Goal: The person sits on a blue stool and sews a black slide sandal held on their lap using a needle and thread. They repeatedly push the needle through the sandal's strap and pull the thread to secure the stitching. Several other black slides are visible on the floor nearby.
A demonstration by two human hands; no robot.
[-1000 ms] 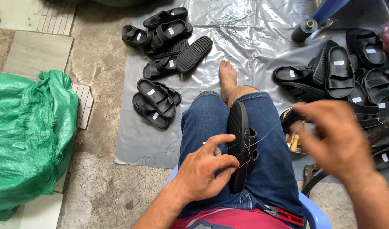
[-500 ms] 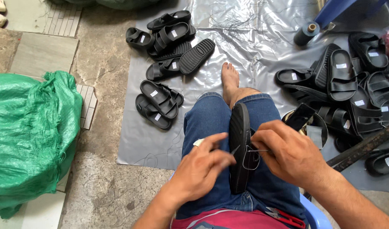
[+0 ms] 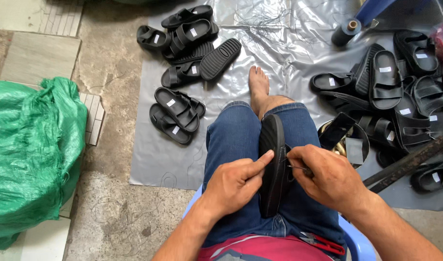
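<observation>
Black sandal (image 3: 272,169): on edge between thighs, left hand (image 3: 233,186) fingers pressing its sole, right hand (image 3: 328,176) fingers pinching a thin tool (image 3: 299,167) beside. Likely light, flexible rubber; best gripped mid-sole.

Both hands (image 3: 236,186) (image 3: 328,176) close together, fingers pinching.

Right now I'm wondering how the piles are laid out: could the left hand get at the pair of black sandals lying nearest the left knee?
Probably yes: the left hand only steadies the sandal on the lap, and nothing lies between it and that pair, though a forward lean seems needed.
</observation>
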